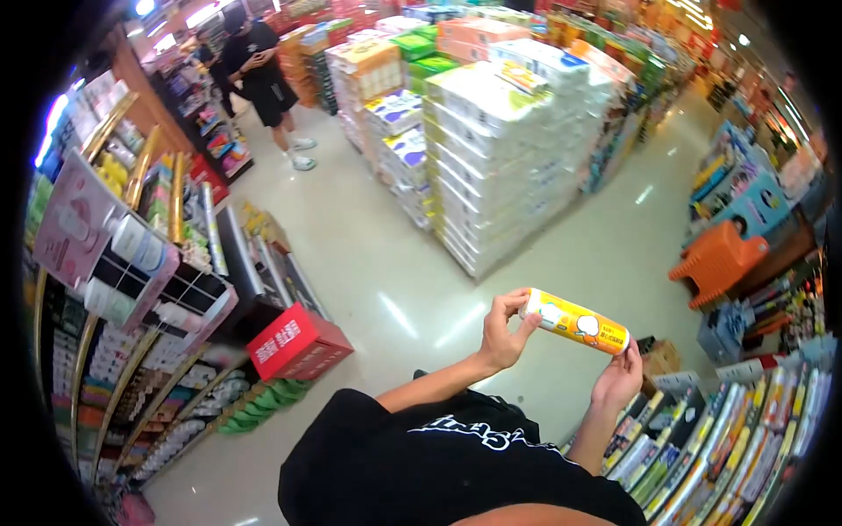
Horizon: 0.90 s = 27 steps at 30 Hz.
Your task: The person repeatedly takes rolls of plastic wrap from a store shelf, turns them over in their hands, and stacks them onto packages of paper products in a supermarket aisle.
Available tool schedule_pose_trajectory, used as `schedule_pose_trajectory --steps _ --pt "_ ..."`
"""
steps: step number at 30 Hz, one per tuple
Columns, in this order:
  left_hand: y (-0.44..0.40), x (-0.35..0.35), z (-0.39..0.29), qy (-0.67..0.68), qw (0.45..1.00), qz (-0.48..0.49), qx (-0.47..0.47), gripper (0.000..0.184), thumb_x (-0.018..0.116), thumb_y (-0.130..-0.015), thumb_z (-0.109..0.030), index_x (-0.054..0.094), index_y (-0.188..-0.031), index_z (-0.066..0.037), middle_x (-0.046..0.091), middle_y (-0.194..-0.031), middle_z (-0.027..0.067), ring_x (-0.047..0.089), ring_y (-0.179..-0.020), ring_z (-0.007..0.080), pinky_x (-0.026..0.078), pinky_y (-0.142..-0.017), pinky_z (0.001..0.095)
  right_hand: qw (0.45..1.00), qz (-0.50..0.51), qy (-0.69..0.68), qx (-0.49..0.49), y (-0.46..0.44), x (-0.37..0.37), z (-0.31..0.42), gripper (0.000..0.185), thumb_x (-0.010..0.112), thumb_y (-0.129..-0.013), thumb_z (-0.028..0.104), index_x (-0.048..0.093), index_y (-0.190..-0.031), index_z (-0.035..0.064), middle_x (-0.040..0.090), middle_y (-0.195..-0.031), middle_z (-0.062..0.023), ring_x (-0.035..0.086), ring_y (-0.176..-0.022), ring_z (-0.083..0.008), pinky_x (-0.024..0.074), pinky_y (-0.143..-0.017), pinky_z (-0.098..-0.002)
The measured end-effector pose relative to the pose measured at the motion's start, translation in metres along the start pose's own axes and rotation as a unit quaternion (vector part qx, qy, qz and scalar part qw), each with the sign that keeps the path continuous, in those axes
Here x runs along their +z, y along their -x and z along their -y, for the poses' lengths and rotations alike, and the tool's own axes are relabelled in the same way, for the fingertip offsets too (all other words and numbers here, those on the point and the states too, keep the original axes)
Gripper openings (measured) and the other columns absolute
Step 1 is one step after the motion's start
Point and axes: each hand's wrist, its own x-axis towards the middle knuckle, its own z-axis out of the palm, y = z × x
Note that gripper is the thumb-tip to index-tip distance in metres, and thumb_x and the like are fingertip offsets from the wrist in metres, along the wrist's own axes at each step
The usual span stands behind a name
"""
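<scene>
A yellow cylindrical pack point(579, 323), with a white cartoon figure and printed lettering on it, is held out in front of my body between both hands. Its left end is gripped by my left hand point(504, 333), fingers behind and thumb in front. At the lower right end, my right hand point(619, 380) has its fingertips closed around the edge. The pack tilts slightly down to the right, its printed side facing up toward me. What it contains cannot be seen.
A tall stack of wrapped paper packs point(491, 167) stands ahead. Left are a shelf display point(132, 263) and a red box point(298, 344); right, an orange plastic stool point(719, 259) and low shelves of packaged goods point(719, 438). Another person point(260, 70) stands far left.
</scene>
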Motion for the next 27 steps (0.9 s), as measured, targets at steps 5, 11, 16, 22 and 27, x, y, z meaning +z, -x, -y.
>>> schedule_pose_trajectory --steps 5,11,16,22,27 --pt "-0.028 -0.040 0.002 -0.008 0.988 -0.145 0.048 0.035 0.070 -0.095 -0.006 0.044 -0.118 0.001 0.056 -0.135 0.0306 0.063 -0.116 0.0268 0.050 -0.100 0.0373 0.992 0.011 -0.057 0.112 -0.028 0.054 -0.072 0.040 0.049 -0.095 0.012 0.057 -0.124 -0.0145 0.062 -0.125 -0.0198 0.058 -0.121 -0.0260 0.0463 -0.106 -0.0385" --pt "-0.075 -0.076 0.020 -0.092 0.978 -0.172 0.075 0.033 0.067 -0.096 -0.007 0.046 -0.119 0.003 0.047 -0.144 0.0375 0.060 -0.123 0.0313 0.050 -0.101 0.0387 0.993 0.066 0.039 0.087 -0.055 0.127 -0.121 0.035 0.050 -0.095 0.008 0.057 -0.121 -0.0149 0.062 -0.124 -0.0206 0.058 -0.120 -0.0277 0.0457 -0.107 -0.0396" --pt "-0.154 -0.096 0.065 -0.082 0.978 -0.185 0.043 0.033 0.066 -0.098 -0.008 0.049 -0.123 0.004 0.044 -0.148 0.0347 0.063 -0.118 0.0250 0.054 -0.094 0.0347 0.994 0.077 0.041 0.059 -0.108 0.181 -0.172 0.032 0.055 -0.093 0.011 0.061 -0.117 -0.0077 0.063 -0.118 -0.0134 0.058 -0.113 -0.0215 0.0439 -0.099 -0.0385" --pt "-0.284 -0.115 0.090 -0.188 0.977 -0.080 0.066 0.032 0.067 -0.096 -0.006 0.052 -0.123 0.002 0.038 -0.152 0.0286 0.065 -0.112 0.0224 0.054 -0.093 0.0328 0.996 0.000 0.069 0.065 -0.189 0.254 -0.203 0.031 0.059 -0.090 0.015 0.063 -0.117 0.0001 0.063 -0.113 -0.0054 0.056 -0.105 -0.0148 0.0395 -0.087 -0.0370" --pt "-0.371 -0.137 0.110 -0.281 0.950 -0.085 0.105 0.032 0.071 -0.089 -0.001 0.058 -0.118 0.000 0.051 -0.128 0.0146 0.057 -0.107 0.0192 0.052 -0.088 0.0322 0.996 -0.001 0.043 0.073 -0.234 0.298 -0.248 0.025 0.061 -0.091 0.012 0.062 -0.114 0.0019 0.063 -0.110 -0.0046 0.057 -0.100 -0.0132 0.0421 -0.079 -0.0300"
